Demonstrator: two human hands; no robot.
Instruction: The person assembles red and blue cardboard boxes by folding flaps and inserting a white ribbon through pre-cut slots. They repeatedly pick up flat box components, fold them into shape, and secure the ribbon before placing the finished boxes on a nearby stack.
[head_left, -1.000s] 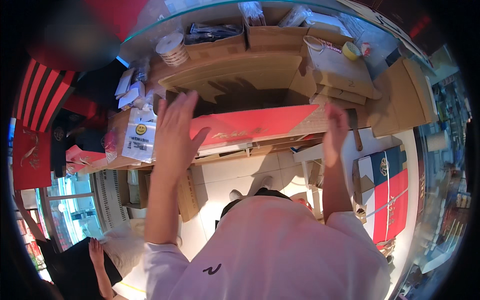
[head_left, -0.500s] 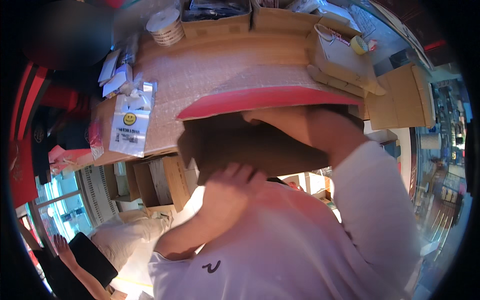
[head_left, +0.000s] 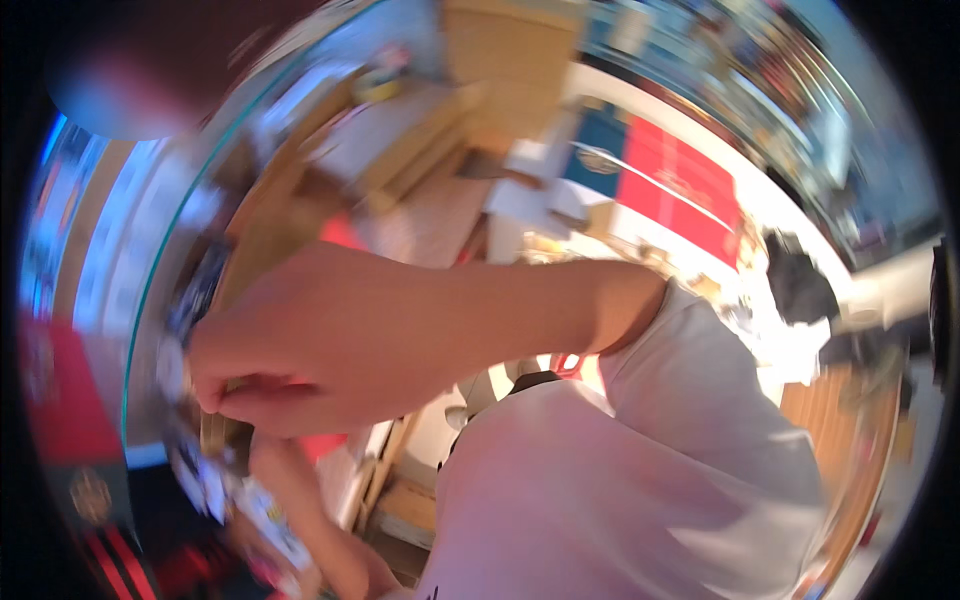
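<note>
My right hand [head_left: 300, 340] is raised close in front of me, its fingers curled in. Whatever is between them, if anything, is hidden. Below it and partly behind it is my left hand [head_left: 280, 465], whose fingers are out of sight. A red piece [head_left: 343, 232] shows just above my right hand, and more red shows beneath it beside my left wrist. These look like parts of the red-faced cardboard box, but my right hand covers most of that spot.
Beyond my right hand are brown cartons [head_left: 420, 140] with a yellow tape roll [head_left: 378, 88]. A tall cardboard piece [head_left: 510, 60] stands behind. Farther right are a red and dark teal box [head_left: 675, 185], a black bag [head_left: 800, 280] and a wooden surface [head_left: 845, 420]. A glass edge [head_left: 135, 330] curves down the left.
My view has swung to the right. My right hand has come out of the box opening and is now closed in front of me. My left hand is now mostly hidden behind it.
</note>
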